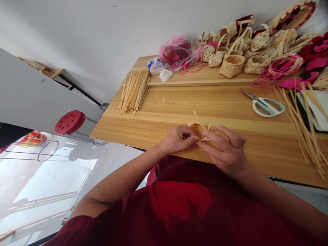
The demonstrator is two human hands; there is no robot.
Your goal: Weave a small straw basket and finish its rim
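Observation:
A small half-woven straw basket (196,129) with loose strip ends sticking up rests at the near edge of the wooden table (230,109). My left hand (178,139) pinches its left side with the fingers closed on it. From the right, my right hand (225,147) curls its fingers around the same piece, thumb and forefinger meeting the strips. Both forearms come in over my red shirt.
A bundle of flat straw strips (133,91) lies at the table's left. Scissors (266,104) and long thin strips (302,126) sit at the right. Several finished small baskets (232,65), pink and red material and a plastic bag (174,53) line the back. A red stool (69,121) stands left of the table.

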